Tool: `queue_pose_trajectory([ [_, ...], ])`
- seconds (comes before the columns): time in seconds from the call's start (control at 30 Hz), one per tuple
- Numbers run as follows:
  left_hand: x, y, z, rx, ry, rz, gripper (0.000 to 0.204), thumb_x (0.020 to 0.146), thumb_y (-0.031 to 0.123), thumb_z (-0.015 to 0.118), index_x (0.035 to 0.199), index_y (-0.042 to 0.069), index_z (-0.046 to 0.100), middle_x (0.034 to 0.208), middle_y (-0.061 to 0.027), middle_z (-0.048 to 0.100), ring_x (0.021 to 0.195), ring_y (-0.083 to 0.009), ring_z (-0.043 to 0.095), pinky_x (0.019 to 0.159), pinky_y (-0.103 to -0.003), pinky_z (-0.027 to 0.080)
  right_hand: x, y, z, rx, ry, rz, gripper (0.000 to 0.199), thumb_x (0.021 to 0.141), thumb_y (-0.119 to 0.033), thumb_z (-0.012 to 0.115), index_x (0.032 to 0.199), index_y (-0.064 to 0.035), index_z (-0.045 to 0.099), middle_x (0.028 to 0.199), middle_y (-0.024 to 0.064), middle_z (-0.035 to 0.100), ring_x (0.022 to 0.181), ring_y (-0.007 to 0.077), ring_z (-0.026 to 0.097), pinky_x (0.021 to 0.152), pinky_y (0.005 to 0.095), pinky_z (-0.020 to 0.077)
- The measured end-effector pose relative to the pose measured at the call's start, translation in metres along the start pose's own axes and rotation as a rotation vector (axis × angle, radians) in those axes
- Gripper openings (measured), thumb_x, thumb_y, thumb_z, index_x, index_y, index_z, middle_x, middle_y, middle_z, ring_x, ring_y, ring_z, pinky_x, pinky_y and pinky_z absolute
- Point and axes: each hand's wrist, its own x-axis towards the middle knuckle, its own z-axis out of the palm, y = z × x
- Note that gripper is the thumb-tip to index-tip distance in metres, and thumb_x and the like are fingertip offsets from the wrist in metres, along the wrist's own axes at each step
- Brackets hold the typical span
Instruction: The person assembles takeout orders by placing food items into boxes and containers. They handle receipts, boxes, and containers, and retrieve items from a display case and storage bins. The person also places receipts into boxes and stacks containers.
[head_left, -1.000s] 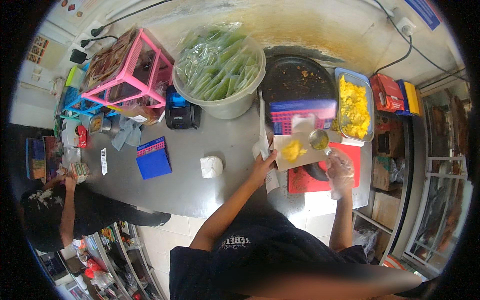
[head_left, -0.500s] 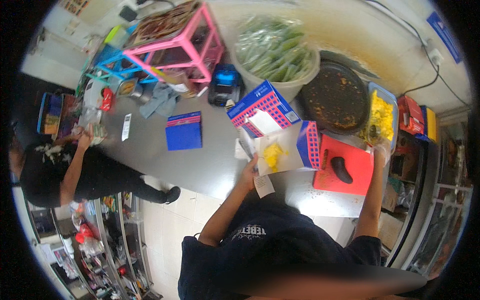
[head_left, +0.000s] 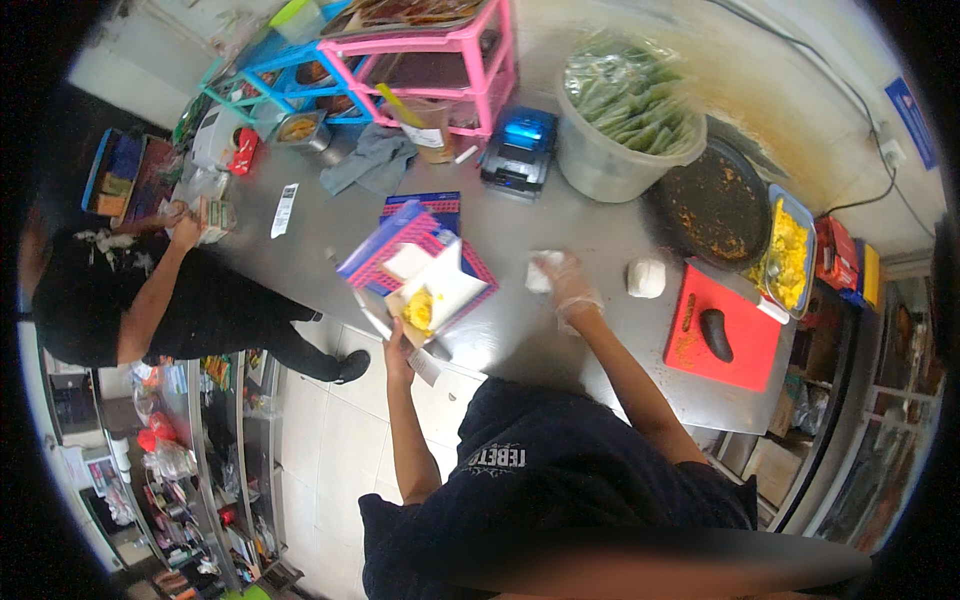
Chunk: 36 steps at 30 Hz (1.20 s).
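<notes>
My left hand [head_left: 400,345] grips an open blue-and-pink cardboard box [head_left: 470,270] by its near side, over the table's front edge. Inside the box lies a small heap of shredded yellow food [head_left: 418,312]. A paper slip [head_left: 425,367] hangs below the box. My right hand [head_left: 573,290], in a clear plastic glove, reaches over the metal table, its fingers closed on a small white wrapped bundle [head_left: 540,270]. A second white bundle [head_left: 646,278] sits to its right. Behind my held box lies another blue-and-pink box [head_left: 442,207].
At right are a red cutting board [head_left: 735,365] with a dark oblong piece [head_left: 715,335], a tub of yellow food [head_left: 790,255] and a black pan [head_left: 705,205]. A bucket [head_left: 625,165] and small printer [head_left: 520,150] stand behind. A co-worker [head_left: 140,300] stands left.
My right hand has left the yellow food tub and come left to a white bundle. My left hand has carried the box leftward. The view has shifted, and both white bundles now show.
</notes>
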Motion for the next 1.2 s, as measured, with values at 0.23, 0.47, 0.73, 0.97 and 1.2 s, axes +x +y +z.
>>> queue_pose_trajectory([
  [0.23, 0.000, -0.005, 0.017, 0.274, -0.093, -0.089, 0.064, 0.090, 0.041, 0.063, 0.137, 0.003, 0.041, 0.124, -0.0113, 0.057, 0.112, -0.0220, 0.058, 0.094, -0.036, 0.044, -0.034, -0.001, -0.018, 1.110, 0.212, 0.304, 0.050, 0.075, -0.023, 0.075, 0.118, -0.0068, 0.057, 0.110, 0.0103, 0.062, 0.101, 0.0232, 0.059, 0.086, 0.0390, 0.0494],
  [0.47, 0.028, -0.026, 0.079, 0.303, -0.327, -0.182, 0.066, 0.089, 0.038, 0.065, 0.141, 0.006, 0.040, 0.130, -0.0091, 0.053, 0.120, -0.0234, 0.051, 0.096, -0.041, 0.043, -0.047, -0.058, -0.058, 0.616, 0.215, 0.124, 0.059, 0.072, -0.041, 0.077, 0.115, -0.0057, 0.056, 0.097, 0.0099, 0.066, 0.088, 0.0257, 0.065, 0.078, 0.0376, 0.0512],
  [0.73, 0.057, -0.052, 0.123, 0.566, -0.385, 0.022, 0.035, 0.091, 0.028, 0.064, 0.114, 0.002, 0.060, 0.094, -0.0040, 0.064, 0.083, -0.0109, 0.059, 0.069, -0.026, 0.047, -0.004, -0.054, -0.026, 0.296, 0.204, 0.165, 0.027, 0.095, -0.019, 0.044, 0.116, -0.0064, 0.055, 0.102, 0.0218, 0.063, 0.098, 0.0363, 0.061, 0.082, 0.0467, 0.0460],
  [0.97, 0.068, -0.062, 0.156, 0.580, -0.424, 0.104, 0.040, 0.091, 0.030, 0.063, 0.117, -0.001, 0.060, 0.102, -0.0130, 0.067, 0.097, -0.0205, 0.061, 0.086, -0.034, 0.046, 0.008, 0.009, 0.017, 0.289, 0.374, 0.390, 0.022, 0.091, -0.012, 0.045, 0.105, -0.0018, 0.058, 0.102, 0.0204, 0.061, 0.097, 0.0358, 0.059, 0.082, 0.0438, 0.0463],
  [1.2, 0.061, -0.062, 0.196, 0.754, -0.468, 0.250, 0.041, 0.090, 0.028, 0.063, 0.120, 0.001, 0.058, 0.106, -0.0124, 0.067, 0.093, -0.0211, 0.062, 0.085, -0.034, 0.048, 0.008, 0.002, -0.011, 0.145, 0.109, 0.590, 0.030, 0.085, -0.003, 0.048, 0.114, -0.0035, 0.054, 0.104, 0.0211, 0.060, 0.100, 0.0376, 0.057, 0.085, 0.0424, 0.0473],
])
